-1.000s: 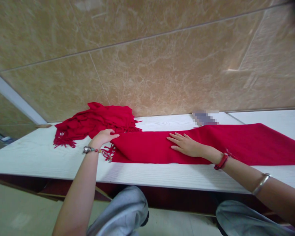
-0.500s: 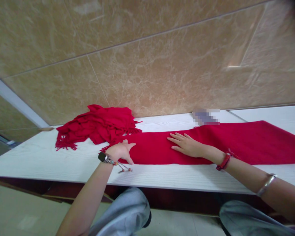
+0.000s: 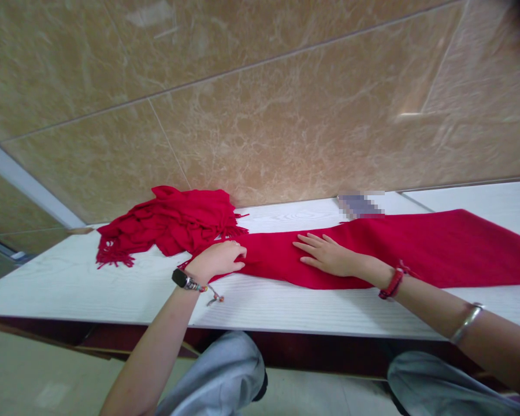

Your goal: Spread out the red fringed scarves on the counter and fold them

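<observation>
Rising behind everything is a tan marbled wall [image 3: 286, 115], with a white tabletop [image 3: 303, 306] along its foot. Across that lies the long red cloth [image 3: 442, 248], spread mostly flat; its near edge, straight half a second ago, now bends upward near the left hand. By its left end, close to the wall, a crumpled red cloth [image 3: 182, 219] with fringed ends sits just as it did. The right hand [image 3: 331, 257] rests flat on the long red cloth, fingers slightly apart, same spot as before. The left hand [image 3: 219, 258], its thumb and fingers spread a moment ago, is now curled in, clamped on the long red cloth near its fringed end. Behind that cloth lies a pixelated item [image 3: 359, 206], too blurred to name. A silver bangle [image 3: 467, 323] circles the right forearm.
</observation>
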A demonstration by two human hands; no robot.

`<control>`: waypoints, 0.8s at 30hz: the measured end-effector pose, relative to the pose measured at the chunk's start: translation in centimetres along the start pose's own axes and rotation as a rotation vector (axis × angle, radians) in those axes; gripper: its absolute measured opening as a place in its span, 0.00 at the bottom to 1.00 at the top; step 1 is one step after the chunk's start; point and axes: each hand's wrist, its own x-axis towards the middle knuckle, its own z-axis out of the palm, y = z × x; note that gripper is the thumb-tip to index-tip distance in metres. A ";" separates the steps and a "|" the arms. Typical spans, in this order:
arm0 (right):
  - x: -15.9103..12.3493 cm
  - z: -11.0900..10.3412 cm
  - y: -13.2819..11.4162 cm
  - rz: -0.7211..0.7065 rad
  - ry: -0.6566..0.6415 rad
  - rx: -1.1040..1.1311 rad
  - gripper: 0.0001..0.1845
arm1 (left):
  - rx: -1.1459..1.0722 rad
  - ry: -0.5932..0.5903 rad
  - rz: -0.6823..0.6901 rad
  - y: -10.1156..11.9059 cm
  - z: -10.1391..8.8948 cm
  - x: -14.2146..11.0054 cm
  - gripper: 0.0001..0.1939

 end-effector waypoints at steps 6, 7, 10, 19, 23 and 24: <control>0.1 0.0 0.0 0.002 -0.012 -0.005 0.27 | 0.083 0.088 0.071 1.3 0.8 0.5 0.10; 0.1 -0.1 0.0 0.004 -0.014 -0.005 0.27 | 0.084 0.098 0.084 1.3 0.7 0.5 0.12; 0.1 -0.2 -0.2 0.011 -0.013 -0.007 0.27 | 0.080 0.101 0.102 1.1 0.4 0.5 0.12; 0.0 -0.3 -0.2 -0.007 0.001 -0.031 0.27 | 0.165 0.023 -0.163 -0.8 0.5 -1.0 0.11; 0.1 0.0 -0.1 -0.005 0.002 -0.038 0.27 | 0.220 0.063 -0.328 -1.4 0.4 -1.7 0.10; 0.1 0.1 0.0 -0.002 0.004 -0.040 0.28 | 0.238 0.104 -0.369 -1.2 0.3 -1.7 0.10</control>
